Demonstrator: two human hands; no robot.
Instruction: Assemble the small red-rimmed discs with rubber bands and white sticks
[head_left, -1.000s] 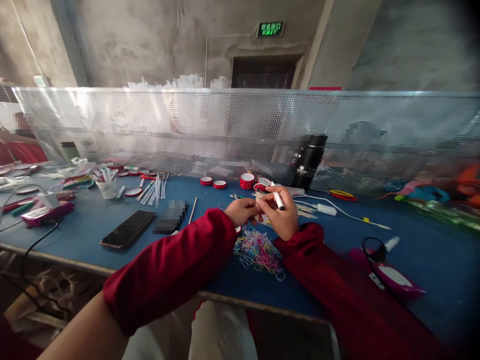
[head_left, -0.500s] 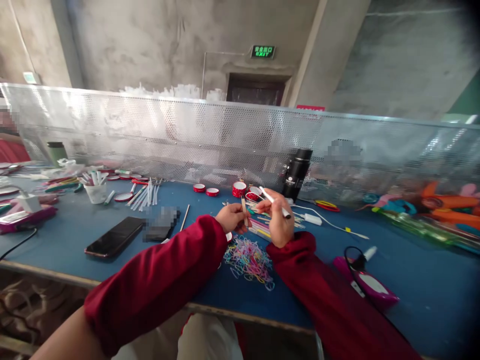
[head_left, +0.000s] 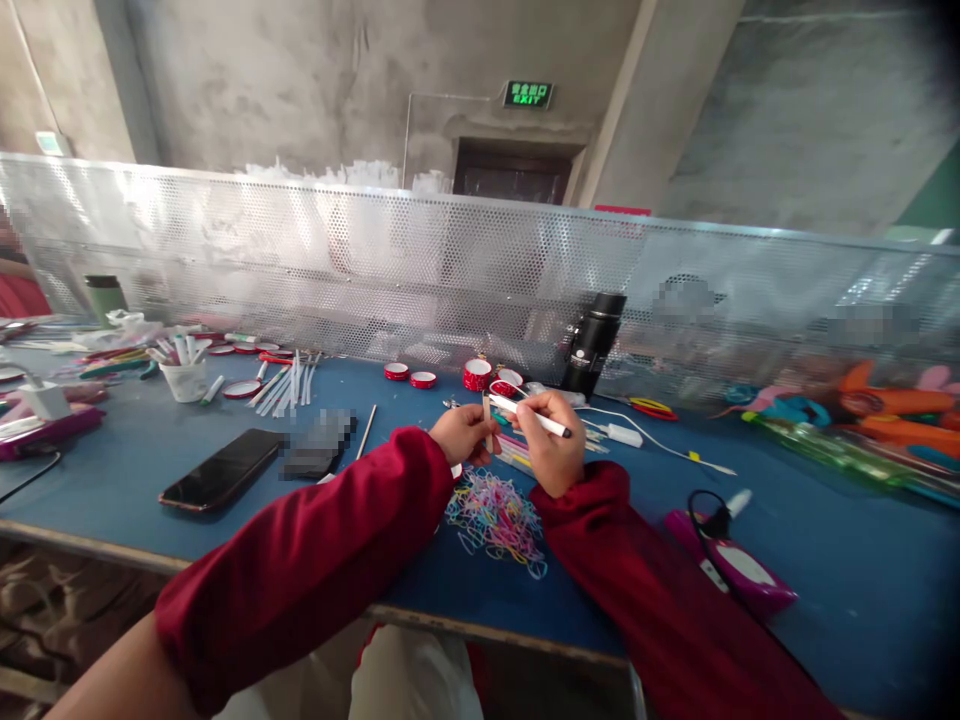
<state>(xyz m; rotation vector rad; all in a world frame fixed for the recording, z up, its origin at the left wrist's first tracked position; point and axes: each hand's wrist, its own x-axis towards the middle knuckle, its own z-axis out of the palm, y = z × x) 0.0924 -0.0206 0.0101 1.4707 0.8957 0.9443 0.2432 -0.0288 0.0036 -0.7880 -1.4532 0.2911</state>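
Observation:
My left hand (head_left: 460, 436) pinches a short flat wooden stick (head_left: 487, 412), held upright over the table. In my right hand (head_left: 553, 448) is a white marker pen (head_left: 553, 424) with a black end, pointing left. Its tip is at the upper part of the stick; whether they touch I cannot tell. Below both hands lies a loose heap of thin coloured rubber bands (head_left: 496, 515). Just behind the hands, partly hidden by them, several pale and pink sticks (head_left: 517, 455) lie on the blue table.
Red-rimmed round tins (head_left: 477, 375) and a black bottle (head_left: 595, 345) stand before a perforated metal screen (head_left: 337, 260). Leftward are a phone (head_left: 223, 470) and a white cup of pens (head_left: 184, 380). A purple device with a cable (head_left: 739, 570) lies right, orange items (head_left: 892, 405) beyond.
My right hand has turned the marker and brought its tip left and down to the wooden stick. The left hand keeps its hold on the stick. The view has shifted slightly.

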